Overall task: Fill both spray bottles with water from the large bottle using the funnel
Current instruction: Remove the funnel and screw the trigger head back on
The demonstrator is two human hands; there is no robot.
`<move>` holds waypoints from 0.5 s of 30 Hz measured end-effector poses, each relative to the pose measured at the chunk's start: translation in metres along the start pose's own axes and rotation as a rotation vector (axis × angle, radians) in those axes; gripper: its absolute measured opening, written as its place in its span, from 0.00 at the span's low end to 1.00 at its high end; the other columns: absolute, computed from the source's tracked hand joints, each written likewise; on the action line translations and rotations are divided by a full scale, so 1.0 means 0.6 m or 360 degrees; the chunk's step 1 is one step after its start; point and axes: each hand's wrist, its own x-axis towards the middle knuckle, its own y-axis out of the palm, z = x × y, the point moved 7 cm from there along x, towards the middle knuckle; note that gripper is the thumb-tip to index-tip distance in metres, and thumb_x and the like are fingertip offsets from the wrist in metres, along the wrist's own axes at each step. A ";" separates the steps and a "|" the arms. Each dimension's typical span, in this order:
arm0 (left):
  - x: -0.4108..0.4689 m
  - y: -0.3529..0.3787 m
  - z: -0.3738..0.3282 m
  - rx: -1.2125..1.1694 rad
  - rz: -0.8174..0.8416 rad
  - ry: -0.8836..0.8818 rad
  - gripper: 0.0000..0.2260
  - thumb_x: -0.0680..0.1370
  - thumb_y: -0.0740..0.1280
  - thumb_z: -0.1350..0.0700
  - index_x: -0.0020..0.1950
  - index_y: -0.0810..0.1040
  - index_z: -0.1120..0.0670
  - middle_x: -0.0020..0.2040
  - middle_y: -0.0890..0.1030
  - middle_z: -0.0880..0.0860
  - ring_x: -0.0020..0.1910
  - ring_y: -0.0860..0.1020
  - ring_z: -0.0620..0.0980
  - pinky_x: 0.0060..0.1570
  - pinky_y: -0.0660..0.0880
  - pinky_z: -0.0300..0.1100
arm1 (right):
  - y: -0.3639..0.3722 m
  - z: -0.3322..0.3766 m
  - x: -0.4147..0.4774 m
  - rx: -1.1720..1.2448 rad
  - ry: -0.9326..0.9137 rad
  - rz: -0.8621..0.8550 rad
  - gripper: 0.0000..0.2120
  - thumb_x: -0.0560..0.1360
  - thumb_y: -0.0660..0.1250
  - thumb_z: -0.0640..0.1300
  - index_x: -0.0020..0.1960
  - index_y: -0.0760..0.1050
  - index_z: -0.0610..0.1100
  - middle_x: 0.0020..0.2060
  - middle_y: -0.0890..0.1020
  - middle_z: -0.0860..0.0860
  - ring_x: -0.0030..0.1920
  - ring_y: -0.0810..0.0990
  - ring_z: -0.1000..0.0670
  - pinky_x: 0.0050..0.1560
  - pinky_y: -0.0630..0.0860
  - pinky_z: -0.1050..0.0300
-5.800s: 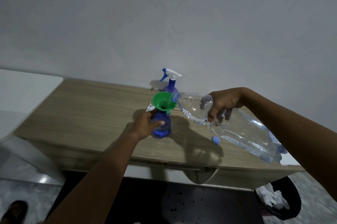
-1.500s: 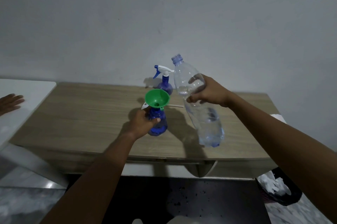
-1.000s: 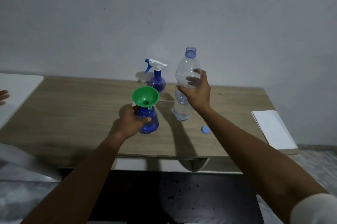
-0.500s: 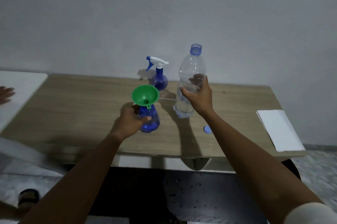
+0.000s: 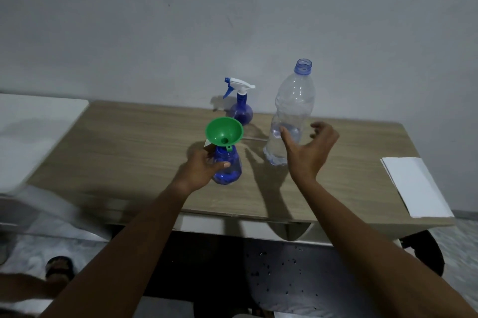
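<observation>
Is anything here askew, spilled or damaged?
The funnel sits tilted in the near spray bottle, not upright. The large bottle looks dented in its middle. Specks on the floor may be drops; I cannot tell.

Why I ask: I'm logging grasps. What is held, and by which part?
Left hand grips the near spray bottle by its round body; right hand holds nothing.

I see the large bottle (image 5: 294, 110) is clear, shiny plastic. The funnel (image 5: 224, 131) is smooth green plastic. The near spray bottle (image 5: 229, 170) and far spray bottle (image 5: 241, 113) are see-through blue plastic. The tabletop (image 5: 129, 141) looks like dull wood.
</observation>
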 end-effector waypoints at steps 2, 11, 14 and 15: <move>0.001 -0.001 0.000 0.0021 0.0012 0.0026 0.20 0.75 0.73 0.67 0.67 0.77 0.63 0.59 0.84 0.53 0.59 0.82 0.45 0.58 0.76 0.33 | 0.017 0.017 -0.037 0.0136 -0.0160 0.0110 0.17 0.68 0.79 0.45 0.49 0.74 0.42 0.46 0.77 0.48 0.42 0.75 0.49 0.43 0.76 0.48; 0.006 -0.020 0.017 0.0244 0.0106 0.0056 0.19 0.76 0.74 0.55 0.66 0.78 0.50 0.59 0.84 0.50 0.60 0.81 0.50 0.62 0.78 0.59 | 0.191 0.055 -0.125 0.0581 0.0275 0.1585 0.44 0.63 0.85 0.46 0.75 0.69 0.52 0.70 0.77 0.54 0.72 0.73 0.52 0.73 0.72 0.47; 0.000 -0.024 0.007 0.0237 0.0110 0.0070 0.19 0.75 0.74 0.63 0.65 0.79 0.56 0.58 0.84 0.52 0.59 0.82 0.50 0.61 0.79 0.54 | 0.210 0.067 -0.133 0.0691 0.0456 0.1628 0.40 0.61 0.85 0.42 0.71 0.74 0.46 0.65 0.81 0.48 0.68 0.78 0.47 0.70 0.75 0.44; -0.001 -0.025 0.007 0.0227 0.0119 0.0063 0.18 0.75 0.74 0.64 0.64 0.80 0.55 0.58 0.84 0.51 0.59 0.81 0.49 0.62 0.79 0.52 | 0.213 0.074 -0.134 0.0739 0.0488 0.1608 0.37 0.62 0.84 0.40 0.69 0.76 0.43 0.64 0.82 0.45 0.67 0.79 0.45 0.68 0.77 0.45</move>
